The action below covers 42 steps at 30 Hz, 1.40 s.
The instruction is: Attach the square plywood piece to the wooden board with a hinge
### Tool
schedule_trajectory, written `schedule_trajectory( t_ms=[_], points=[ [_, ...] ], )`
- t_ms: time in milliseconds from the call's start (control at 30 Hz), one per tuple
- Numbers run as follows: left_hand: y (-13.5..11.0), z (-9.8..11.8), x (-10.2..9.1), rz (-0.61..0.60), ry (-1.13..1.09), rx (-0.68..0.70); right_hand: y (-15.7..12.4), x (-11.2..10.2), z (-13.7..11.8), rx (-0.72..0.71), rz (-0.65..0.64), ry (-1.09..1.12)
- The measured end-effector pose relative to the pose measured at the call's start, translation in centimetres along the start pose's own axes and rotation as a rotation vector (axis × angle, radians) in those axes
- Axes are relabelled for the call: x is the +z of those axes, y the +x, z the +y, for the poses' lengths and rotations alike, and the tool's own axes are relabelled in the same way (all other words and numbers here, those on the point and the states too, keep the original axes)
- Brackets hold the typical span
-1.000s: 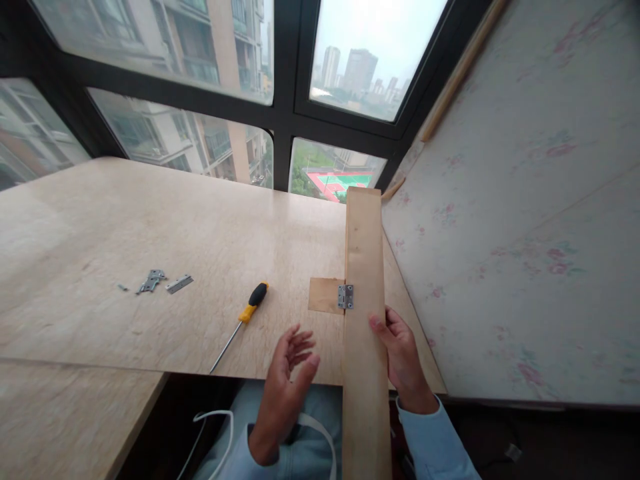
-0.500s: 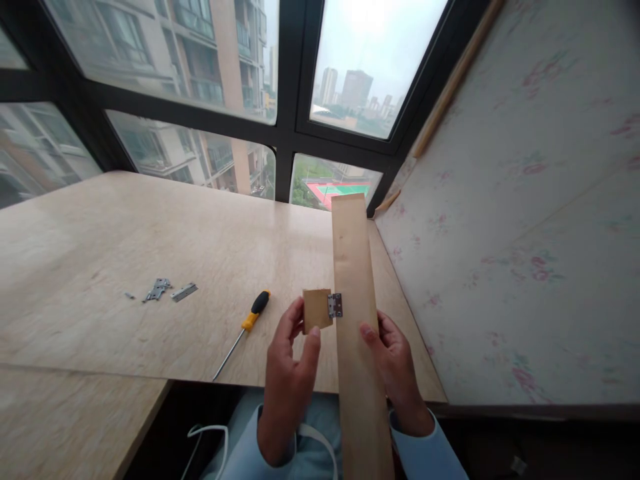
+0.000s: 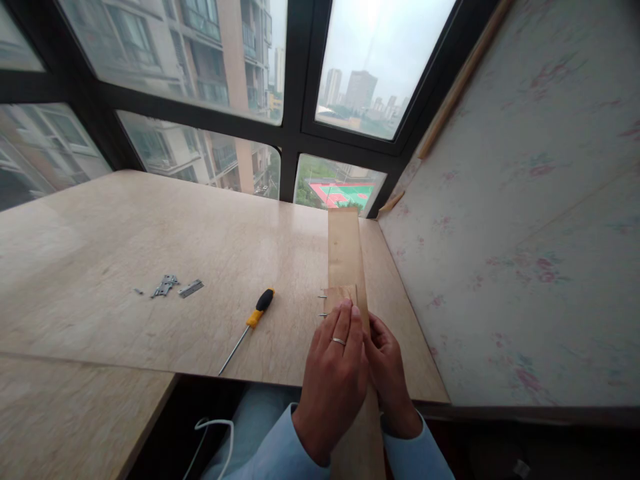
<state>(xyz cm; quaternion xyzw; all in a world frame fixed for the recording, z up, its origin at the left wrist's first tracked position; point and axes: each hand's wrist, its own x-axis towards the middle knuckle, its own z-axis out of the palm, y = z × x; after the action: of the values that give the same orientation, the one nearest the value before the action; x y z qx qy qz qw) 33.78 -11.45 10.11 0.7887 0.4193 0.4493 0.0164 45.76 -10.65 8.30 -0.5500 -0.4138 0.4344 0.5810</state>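
My left hand lies on a small wood block, its fingers together and pressing the block onto the face of a long wooden board. The thumb is hidden. Two thin metal pins, perhaps screw ends, stick out from the block's left edge. The hinge between block and board is out of sight. My right hand grips the board's right edge, its fingers partly hidden. Left of the hands, a screwdriver with a yellow and black handle rests on the table.
Several metal hinges lie in a small pile on the left, beside a separate flat hinge and a small screw. A papered wall bounds the right side, and dark window frames the back. A white cable hangs below.
The small wood block has swung from beside the board over onto its face, covering the hinge. My left hand has moved right and turned palm down over it. The board's far end sits lower.
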Motion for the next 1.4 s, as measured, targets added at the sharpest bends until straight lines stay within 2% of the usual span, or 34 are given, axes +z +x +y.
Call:
schedule_trajectory(
  t_ms=[167,300,367,467,533,600,733,833,933,1033,1100,1267,1333,1400],
  points=[
    [0.5,-1.2,-0.1,0.102,-0.042,-0.023,-0.3,-0.1,0.1,-0.005,-0.001,0.012],
    [0.5,-2.3,-1.0,0.209,-0.153,-0.067,-0.7,-0.2,-0.2,0.076,-0.001,0.064],
    [0.1,-2.6,-1.5,0.260,-0.208,-0.142,-0.8,-0.3,-0.3,0.120,-0.013,0.089],
    [-0.3,-3.2,-2.2,0.315,-0.352,-0.461,-0.9,-0.6,-0.2,0.148,-0.018,0.127],
    [-0.4,-3.8,-2.3,0.322,-0.567,-0.728,-1.0,-0.8,-0.1,0.160,-0.012,0.170],
    [-0.3,-4.5,-2.3,0.295,-0.853,-0.925,-1.1,-0.9,-0.2,0.173,-0.009,0.220],
    [-0.1,-5.6,-1.9,0.185,-1.354,-1.159,-1.3,-1.0,-0.5,0.179,-0.034,0.282],
    [-0.3,-5.8,-1.4,0.150,-1.527,-1.241,-1.3,-1.0,-0.7,0.180,-0.052,0.298],
    [-0.8,-5.8,-1.2,0.170,-1.493,-1.215,-1.2,-0.9,-0.7,0.193,-0.041,0.293],
    [-1.2,-5.4,-1.4,0.222,-1.222,-1.093,-1.1,-0.9,-0.3,0.166,-0.013,0.234],
    [-1.5,-4.9,-1.5,0.230,-0.936,-0.930,-1.1,-0.7,0.0,0.117,0.022,0.143],
    [-2.2,-2.9,-0.6,0.172,-0.350,-0.300,-1.4,0.1,0.6,-0.006,0.084,-0.065],
    [-2.3,-2.3,0.0,0.181,-0.207,-0.191,-1.5,0.4,0.7,-0.041,0.096,-0.111],
    [-2.3,-2.0,0.3,0.176,-0.121,-0.159,-1.5,0.5,0.7,-0.063,0.109,-0.136]
  ],
)
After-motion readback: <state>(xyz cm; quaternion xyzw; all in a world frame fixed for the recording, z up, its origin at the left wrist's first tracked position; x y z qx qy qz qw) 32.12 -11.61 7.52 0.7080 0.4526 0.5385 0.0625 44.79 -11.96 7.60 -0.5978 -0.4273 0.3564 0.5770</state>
